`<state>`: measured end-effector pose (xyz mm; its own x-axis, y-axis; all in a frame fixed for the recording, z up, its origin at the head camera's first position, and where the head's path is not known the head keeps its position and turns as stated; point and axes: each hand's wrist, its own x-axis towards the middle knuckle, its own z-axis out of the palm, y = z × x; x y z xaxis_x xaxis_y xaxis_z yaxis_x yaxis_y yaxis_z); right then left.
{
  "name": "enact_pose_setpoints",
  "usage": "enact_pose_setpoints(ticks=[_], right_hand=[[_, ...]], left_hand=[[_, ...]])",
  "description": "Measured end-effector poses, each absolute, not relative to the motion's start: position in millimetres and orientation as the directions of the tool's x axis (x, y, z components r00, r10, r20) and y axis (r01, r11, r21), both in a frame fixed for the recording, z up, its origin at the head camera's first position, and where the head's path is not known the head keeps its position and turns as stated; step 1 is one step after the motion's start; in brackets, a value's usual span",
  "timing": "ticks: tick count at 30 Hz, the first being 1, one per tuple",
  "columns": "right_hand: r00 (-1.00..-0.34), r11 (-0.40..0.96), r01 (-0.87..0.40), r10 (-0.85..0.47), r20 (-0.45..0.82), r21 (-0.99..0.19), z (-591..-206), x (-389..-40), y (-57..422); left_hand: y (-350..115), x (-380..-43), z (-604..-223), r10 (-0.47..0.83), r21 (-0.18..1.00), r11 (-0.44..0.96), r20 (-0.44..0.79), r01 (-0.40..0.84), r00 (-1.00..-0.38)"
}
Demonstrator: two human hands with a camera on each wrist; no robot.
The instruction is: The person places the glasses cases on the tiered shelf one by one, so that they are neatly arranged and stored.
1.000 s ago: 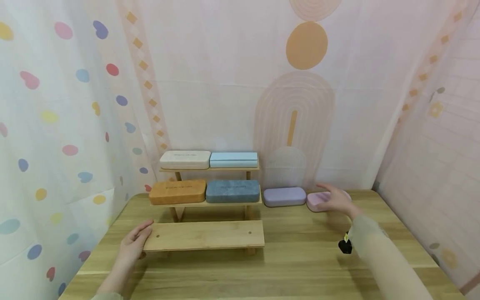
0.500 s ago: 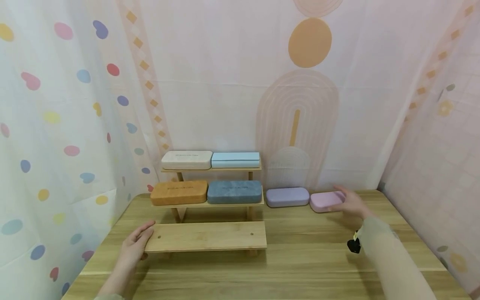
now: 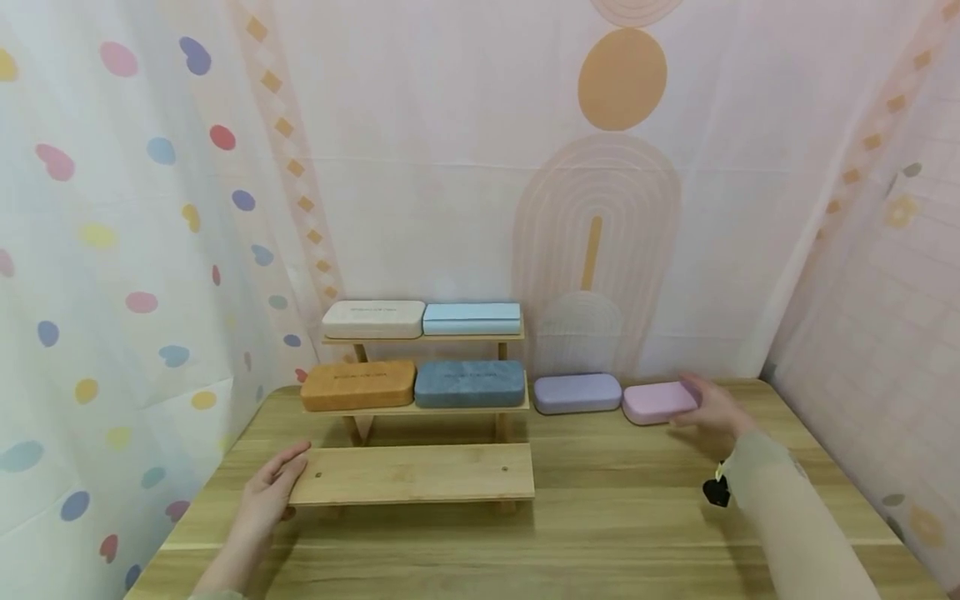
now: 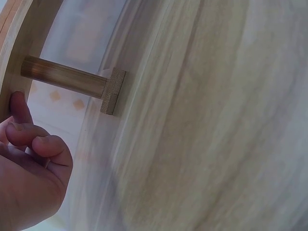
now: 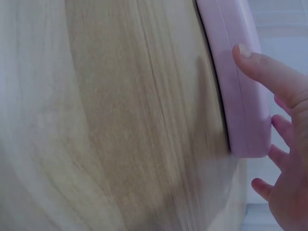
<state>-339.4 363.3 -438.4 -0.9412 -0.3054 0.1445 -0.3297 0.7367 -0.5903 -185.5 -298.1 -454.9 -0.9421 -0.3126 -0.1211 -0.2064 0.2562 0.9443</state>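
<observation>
A tiered wooden display stand [image 3: 412,475] stands left of centre. At the left end of its lowest board, my left hand [image 3: 262,492] holds the edge. The left wrist view shows a fingertip of the left hand [image 4: 38,168] touching the board and the other fingers curled. At the back right of the table a pink glasses case [image 3: 656,402] lies flat. My right hand [image 3: 716,408] spans its right end, fingers spread and not closed round it. In the right wrist view the thumb lies in front of the pink case, with the other fingers behind.
Left of the pink case lies a lavender glasses case [image 3: 577,394]. The middle board bears an orange case [image 3: 360,386] and a blue case [image 3: 470,385]. On the top board are a white case [image 3: 375,320] and a light blue case [image 3: 472,319]. Patterned curtains [image 3: 450,167] close off the back and sides.
My right hand has slid rightward from over the pink case to its right end, uncovering most of it. My left hand stays at the board's end. The view has shifted slightly.
</observation>
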Motion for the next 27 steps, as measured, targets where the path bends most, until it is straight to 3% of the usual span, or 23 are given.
enact_pose_setpoints(ticks=[10,21,27], right_hand=[[-0.936,0.783,-0.351,-0.304,0.177,-0.513,-445.6,-345.2,368.8],[-0.96,0.842,-0.279,-0.242,0.138,-0.461,-448.4,-344.3,369.7],[-0.955,0.79,-0.295,-0.258,0.146,-0.537,-452.8,-338.3,371.4]], left_hand=[[-297.5,-186.0,-455.2,-0.312,0.945,0.247,-0.13,-0.213,-0.941],[-297.9,-186.0,-455.1,-0.301,0.948,0.239,-0.133,-0.21,-0.944],[-296.3,-185.6,-454.2,-0.314,0.952,0.228,-0.125,-0.203,-0.941]])
